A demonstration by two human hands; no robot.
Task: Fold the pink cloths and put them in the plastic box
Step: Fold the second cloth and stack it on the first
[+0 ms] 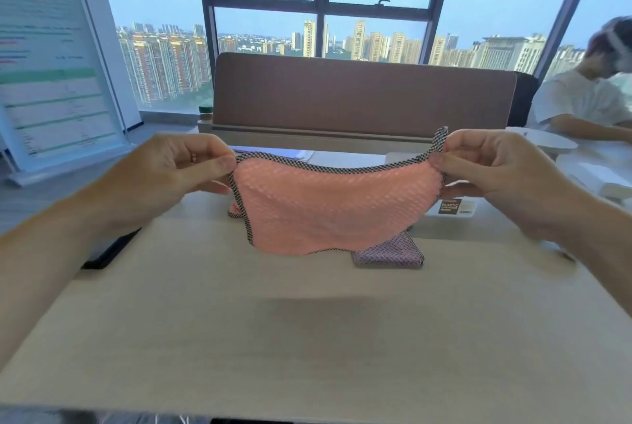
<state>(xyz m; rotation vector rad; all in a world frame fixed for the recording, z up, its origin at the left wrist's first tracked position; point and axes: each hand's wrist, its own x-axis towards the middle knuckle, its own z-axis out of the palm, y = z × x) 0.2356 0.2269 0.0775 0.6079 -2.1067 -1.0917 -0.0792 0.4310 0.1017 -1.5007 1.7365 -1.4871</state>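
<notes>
Pink cloth (328, 211) unfolded, held above table (307, 338), top corners pinched by left hand (178, 167) and right hand (492, 167). One folded cloth (390, 255) lies near plastic box (455, 208); boxing judged outstanding

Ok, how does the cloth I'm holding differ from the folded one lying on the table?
The held cloth hangs spread open, its top corners pinched by the left hand and right hand; the folded cloth lies compact on the table, untouched. The held cloth shows light pink; the folded cloth looks darker and dotted. Both have dark edging.
</notes>
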